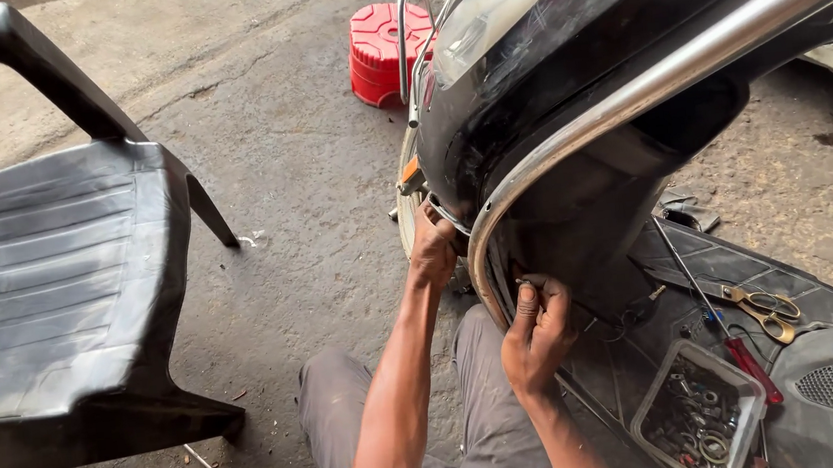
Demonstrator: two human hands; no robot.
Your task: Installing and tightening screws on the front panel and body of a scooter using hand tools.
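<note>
Bare forearms with no sleeves, both hands ungloved; grey trousers at the frame's lower centre.

Both hands, left hand and right hand, press at a black scooter's chrome guard bar, apparently gripping something small.

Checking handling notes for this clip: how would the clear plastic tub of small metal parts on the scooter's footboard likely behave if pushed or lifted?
The tub looks thin-walled, so it would probably flex when gripped. Filled with washers and nuts, it is likely heavy for its size. It has no lid and sits beside the screwdriver, so a push could well tip it and spill parts.
</note>
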